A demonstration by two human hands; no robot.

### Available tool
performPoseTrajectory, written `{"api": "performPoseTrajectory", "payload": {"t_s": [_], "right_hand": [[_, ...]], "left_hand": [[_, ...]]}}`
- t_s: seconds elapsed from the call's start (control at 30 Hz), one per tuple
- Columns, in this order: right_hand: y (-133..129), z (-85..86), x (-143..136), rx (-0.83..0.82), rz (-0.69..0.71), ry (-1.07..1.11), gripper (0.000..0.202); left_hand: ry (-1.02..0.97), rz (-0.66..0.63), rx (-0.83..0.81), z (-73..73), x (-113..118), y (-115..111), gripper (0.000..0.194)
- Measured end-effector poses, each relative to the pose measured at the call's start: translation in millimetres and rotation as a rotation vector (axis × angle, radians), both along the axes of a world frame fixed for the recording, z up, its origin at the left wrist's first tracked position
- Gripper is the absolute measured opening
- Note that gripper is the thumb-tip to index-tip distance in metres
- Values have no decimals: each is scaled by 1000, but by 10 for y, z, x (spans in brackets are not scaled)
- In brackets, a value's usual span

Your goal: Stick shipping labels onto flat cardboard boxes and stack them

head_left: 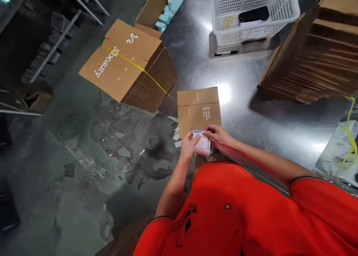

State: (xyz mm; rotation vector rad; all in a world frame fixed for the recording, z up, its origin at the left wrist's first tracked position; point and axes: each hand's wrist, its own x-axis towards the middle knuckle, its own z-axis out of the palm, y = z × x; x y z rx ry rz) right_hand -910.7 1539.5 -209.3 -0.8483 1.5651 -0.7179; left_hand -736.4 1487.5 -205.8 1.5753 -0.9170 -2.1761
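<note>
A small stack of pinkish-white printed labels is held between both hands, close to my body. My left hand grips its left side, thumb on top. On the upper right edge, my right hand pinches it between thumb and fingers. Just beyond the hands, a flat brown cardboard piece with white print lies at the near edge of the metal table.
A strapped bundle of flat cartons stands at the left, near an open box of light-blue packs. A white plastic basket holds a dark object. More stacked cardboard rises at the right.
</note>
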Motion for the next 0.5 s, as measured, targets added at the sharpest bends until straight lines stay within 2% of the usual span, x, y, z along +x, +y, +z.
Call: {"api": "performPoseTrajectory", "payload": {"t_s": [0.07, 0.13, 0.27, 0.33, 0.4, 0.5], "right_hand": [[44, -75, 61, -41, 100, 152, 23], [25, -198, 55, -79, 210, 260, 20], [-291, -556, -103, -124, 308, 486, 21], [-525, -737, -197, -129, 328, 657, 24], [-708, -871, -263, -123, 389, 807, 32], [-802, -961, -270, -114, 428, 968, 59]], "left_hand": [[-135, 28, -20, -171, -57, 20, 31], [-196, 34, -7, -360, -67, 93, 32], [-199, 29, 96, -667, 73, 327, 29], [-194, 19, 167, -744, 211, 478, 37], [-214, 17, 232, -762, 392, 650, 43], [-267, 49, 290, -726, 722, 874, 41]]}}
